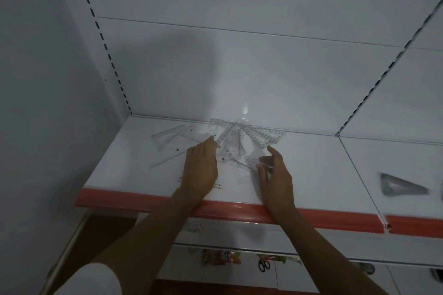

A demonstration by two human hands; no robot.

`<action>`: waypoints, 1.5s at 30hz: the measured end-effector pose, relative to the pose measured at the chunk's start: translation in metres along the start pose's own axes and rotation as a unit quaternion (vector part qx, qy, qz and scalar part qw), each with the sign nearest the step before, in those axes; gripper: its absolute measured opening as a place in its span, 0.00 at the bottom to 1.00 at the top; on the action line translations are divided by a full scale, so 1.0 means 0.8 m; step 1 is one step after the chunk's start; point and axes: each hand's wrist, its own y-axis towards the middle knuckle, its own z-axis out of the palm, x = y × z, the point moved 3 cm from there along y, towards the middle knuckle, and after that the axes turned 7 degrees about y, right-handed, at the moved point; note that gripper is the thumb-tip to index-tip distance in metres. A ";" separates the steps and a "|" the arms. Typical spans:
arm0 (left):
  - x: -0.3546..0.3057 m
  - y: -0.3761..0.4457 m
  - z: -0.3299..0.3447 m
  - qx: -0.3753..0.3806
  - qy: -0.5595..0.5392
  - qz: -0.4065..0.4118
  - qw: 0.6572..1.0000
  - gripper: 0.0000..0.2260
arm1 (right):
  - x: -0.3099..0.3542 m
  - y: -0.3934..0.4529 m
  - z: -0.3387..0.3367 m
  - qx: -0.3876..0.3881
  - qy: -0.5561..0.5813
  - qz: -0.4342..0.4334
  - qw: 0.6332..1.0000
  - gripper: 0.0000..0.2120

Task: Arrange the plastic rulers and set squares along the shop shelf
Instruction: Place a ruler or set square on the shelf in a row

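Here both hands work over a loose heap of clear plastic rulers and set squares (236, 141) lying on the white shop shelf (311, 163), pushed back toward the rear wall. The left hand (200, 167) lies palm down, its fingers (211, 142) stretched forward and nearly straight, their tips resting on the near left edge of the heap; that flat touch looks suited to pinning or sliding thin pieces rather than lifting them. The right hand (275, 175) is turned on its side with the fingers (263, 165) curled inward and the thumb raised beyond them, and it seems to pinch the near corner of a transparent piece at the heap's right edge, though the plastic is so clear that the exact contact is hard to make out. Beyond both sets of fingertips the rulers cross one another at odd angles, fanned like spokes, so nothing is yet lined up. To the left of the left fingers two or three set squares (167, 137) lie flat and apart from the heap, perhaps already separated. Well to the right of the right hand, on the next shelf section, a darker triangular set square (402, 185) lies alone. The red strip (239, 211) along the shelf front runs under both wrists. Sorting by shape likely comes first, since the overlapping pieces cannot be spread along the shelf while tangled.
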 end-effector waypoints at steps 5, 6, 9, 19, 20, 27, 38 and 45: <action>-0.002 0.000 0.002 0.032 0.015 -0.014 0.999 0.16 | 0.000 -0.003 0.000 -0.010 -0.052 -0.037 0.998 0.13; -0.002 -0.001 0.001 0.029 0.015 -0.015 0.999 0.16 | 0.000 -0.004 -0.002 -0.016 -0.059 -0.036 0.998 0.12; -0.005 -0.002 0.001 0.023 0.014 -0.010 1.000 0.17 | -0.001 -0.006 -0.009 -0.038 -0.066 -0.021 0.997 0.08; -0.004 0.000 -0.001 0.046 0.005 -0.014 0.999 0.12 | -0.003 -0.002 -0.002 -0.014 -0.042 0.039 0.998 0.26; -0.004 -0.001 -0.001 0.036 0.006 0.003 0.999 0.12 | -0.002 -0.002 -0.001 -0.011 -0.050 0.037 0.998 0.24; 0.006 -0.005 0.013 0.009 0.009 0.033 0.999 0.15 | 0.001 -0.005 -0.005 -0.080 -0.146 0.035 0.985 0.22; 0.002 -0.001 0.006 0.045 0.064 0.067 0.995 0.18 | 0.008 -0.004 -0.015 -0.194 -0.105 -0.003 0.975 0.10; -0.003 0.003 0.001 0.084 0.066 0.054 0.993 0.22 | 0.011 -0.015 -0.011 -0.150 -0.045 0.030 0.987 0.06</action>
